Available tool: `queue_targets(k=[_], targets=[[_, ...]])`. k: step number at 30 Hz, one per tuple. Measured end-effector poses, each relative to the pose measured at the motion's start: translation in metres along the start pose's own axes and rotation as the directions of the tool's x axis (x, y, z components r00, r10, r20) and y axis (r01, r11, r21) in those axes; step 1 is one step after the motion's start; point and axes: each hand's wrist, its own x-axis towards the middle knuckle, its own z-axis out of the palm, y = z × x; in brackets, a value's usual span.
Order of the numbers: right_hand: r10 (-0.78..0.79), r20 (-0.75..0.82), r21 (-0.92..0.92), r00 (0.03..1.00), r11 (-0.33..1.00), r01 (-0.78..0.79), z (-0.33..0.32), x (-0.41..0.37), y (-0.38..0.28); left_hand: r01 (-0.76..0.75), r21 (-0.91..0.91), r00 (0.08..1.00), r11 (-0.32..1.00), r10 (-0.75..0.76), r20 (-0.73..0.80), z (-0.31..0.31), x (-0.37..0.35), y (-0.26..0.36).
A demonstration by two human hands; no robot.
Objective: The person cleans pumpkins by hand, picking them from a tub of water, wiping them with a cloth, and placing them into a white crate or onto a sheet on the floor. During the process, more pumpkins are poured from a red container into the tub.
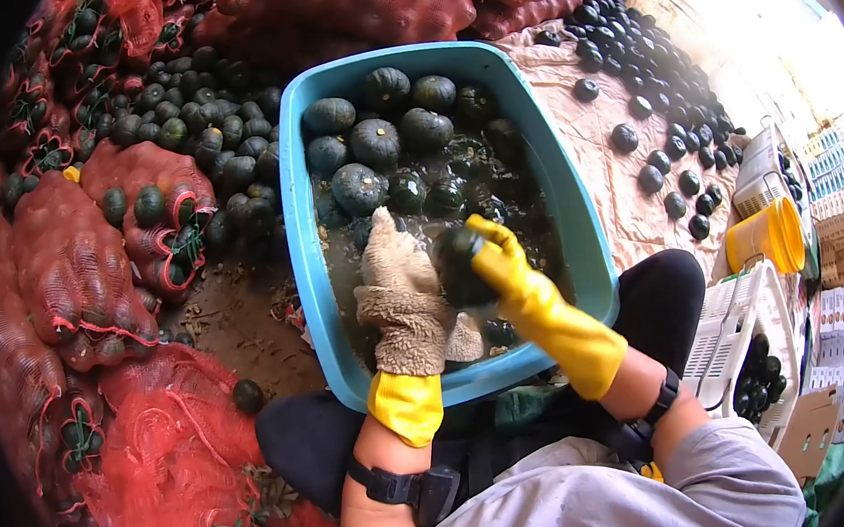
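Observation:
My left hand (402, 285), in a yellow rubber glove, is wrapped in a fluffy beige cloth (406, 310) that hides the fingers. It reaches into a blue tub (300, 224), beside a dark green pumpkin (460, 265). My right hand (511, 268), also in a yellow rubber glove, grips that pumpkin from its right side, over the water. Farther back in the tub, several small green pumpkins (374, 142) are piled up, some dull and some wet and shiny. Others lie partly under the murky water.
Red mesh sacks (71, 264) of pumpkins stand at left, near a loose pumpkin heap (198, 112) and a slack red net (178, 455). Pumpkins (663, 92) are spread on a pale sheet (572, 140) at right. White crates (733, 322) and a yellow bucket (763, 236) stand right.

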Motion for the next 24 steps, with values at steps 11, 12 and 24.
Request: queue_targets(k=[11, 12, 24], targets=[[-0.288, 0.115, -0.556, 0.951, 0.774, 0.302, 0.008, -0.04, 0.006, -0.387, 0.419, 0.907, 0.822, 0.259, 0.332, -0.001, -0.014, 0.033], [-0.325, 0.124, -0.556, 0.937, 0.76, 0.337, 0.001, -0.033, 0.002, -0.412, 0.522, 0.901, 0.747, 0.248, 0.357, 0.002, -0.019, 0.033], [-0.331, 0.096, -0.666, 0.939, 0.68, 0.308, -0.021, 0.009, 0.005, -0.223, 0.417, 0.964, 0.881, 0.137, 0.227, 0.003, -0.033, 0.056]])
